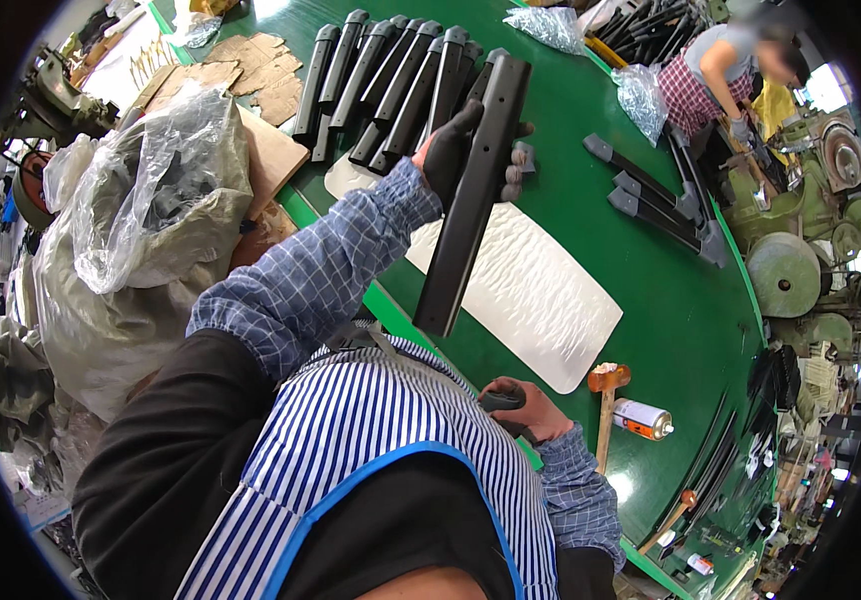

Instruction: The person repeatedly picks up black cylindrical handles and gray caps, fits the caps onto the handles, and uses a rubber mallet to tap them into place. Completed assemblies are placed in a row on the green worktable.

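My left hand, in a dark glove, is raised over the green table and grips a long black tapered bar near its upper end. The bar hangs tilted, its lower end pointing toward my chest above a white textured mat. Close to my striped apron, my right hand is closed on a small dark part; what that part is cannot be made out. Several similar black bars lie side by side on the table beyond my left hand.
A mallet with a wooden handle and a spray can lie right of my right hand. More black bars lie farther right. Large plastic bags and cardboard sit left. Another person works by machines.
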### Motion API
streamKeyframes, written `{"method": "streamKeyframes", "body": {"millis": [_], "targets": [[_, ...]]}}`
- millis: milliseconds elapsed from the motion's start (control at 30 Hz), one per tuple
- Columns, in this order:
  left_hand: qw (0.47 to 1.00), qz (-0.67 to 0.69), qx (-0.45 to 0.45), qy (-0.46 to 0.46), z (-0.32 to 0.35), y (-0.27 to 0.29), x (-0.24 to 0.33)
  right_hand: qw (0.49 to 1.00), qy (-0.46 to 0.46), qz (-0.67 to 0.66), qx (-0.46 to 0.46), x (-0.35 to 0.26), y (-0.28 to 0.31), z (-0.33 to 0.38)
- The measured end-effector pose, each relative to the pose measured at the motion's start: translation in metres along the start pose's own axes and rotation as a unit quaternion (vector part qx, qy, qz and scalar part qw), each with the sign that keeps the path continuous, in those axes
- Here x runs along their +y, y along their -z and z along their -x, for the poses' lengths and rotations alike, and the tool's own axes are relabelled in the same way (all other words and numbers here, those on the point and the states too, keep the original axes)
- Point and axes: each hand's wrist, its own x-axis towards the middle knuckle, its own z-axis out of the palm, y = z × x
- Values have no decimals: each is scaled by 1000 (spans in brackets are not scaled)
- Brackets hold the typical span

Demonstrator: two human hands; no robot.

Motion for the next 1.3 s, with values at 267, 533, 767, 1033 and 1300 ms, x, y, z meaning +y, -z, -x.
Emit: {"method": "streamKeyframes", "body": {"millis": [267, 533, 767, 1033, 1300], "targets": [[995, -43, 81, 48, 13, 1, -53, 719, 423, -515, 199, -98, 88, -87], [948, -209, 228, 74, 11, -18, -85, 606, 582, -516, 169, -190, 151, -157], [947, -152, 238, 153, 6, -10, -97, 748, 440, -468, 167, -197, 156, -144], [949, -156, 221, 160, 25, -4, -103, 755, 417, -463, 206, -179, 133, -138], [916, -215, 313, 131, 44, -10, -111, 767, 392, -452, 233, -168, 112, -148]]}}
